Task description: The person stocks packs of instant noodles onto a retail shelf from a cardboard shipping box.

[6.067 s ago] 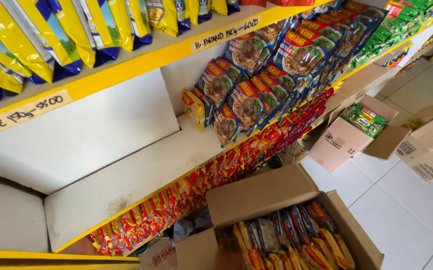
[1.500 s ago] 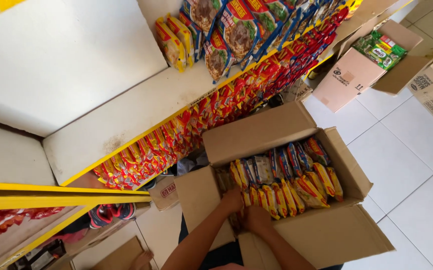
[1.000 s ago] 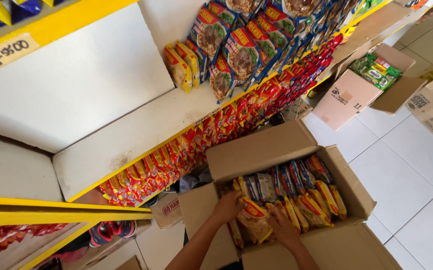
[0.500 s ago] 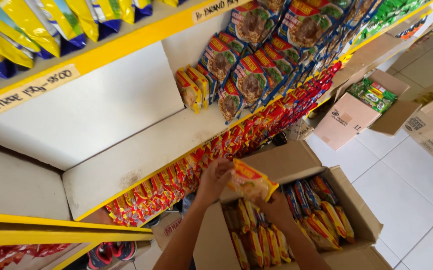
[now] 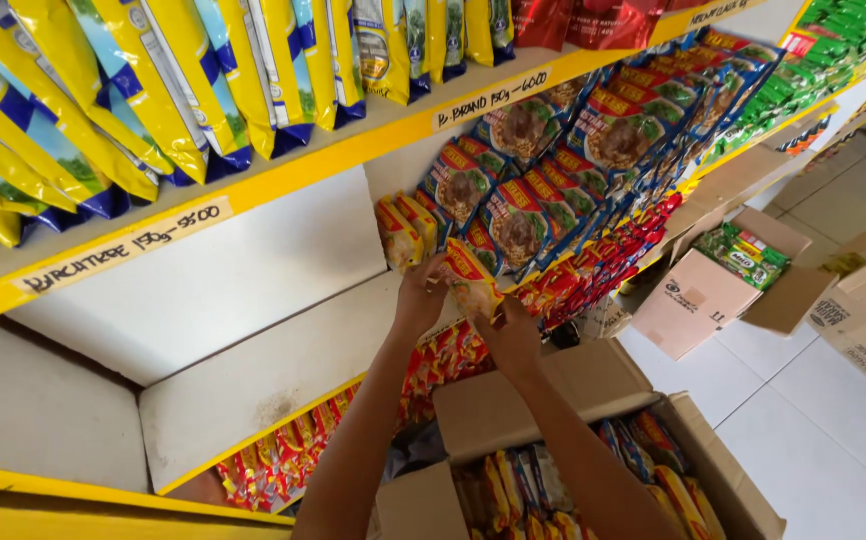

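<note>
While both forearms reach up to the white shelf [image 5: 283,350], left hand [image 5: 421,298] and right hand [image 5: 509,335] pinch a glossy yellow-red noodle packet [image 5: 470,282], fingers curled round its crinkled edges.

Shelf board [image 5: 253,370]: bare room left of yellow packets [image 5: 405,228]; right side blocked by stacked packets [image 5: 513,190].

Left hand [image 5: 420,300] and right hand [image 5: 509,335] hold 1 yellow packet [image 5: 470,283] — over white shelf [image 5: 253,370].
</note>
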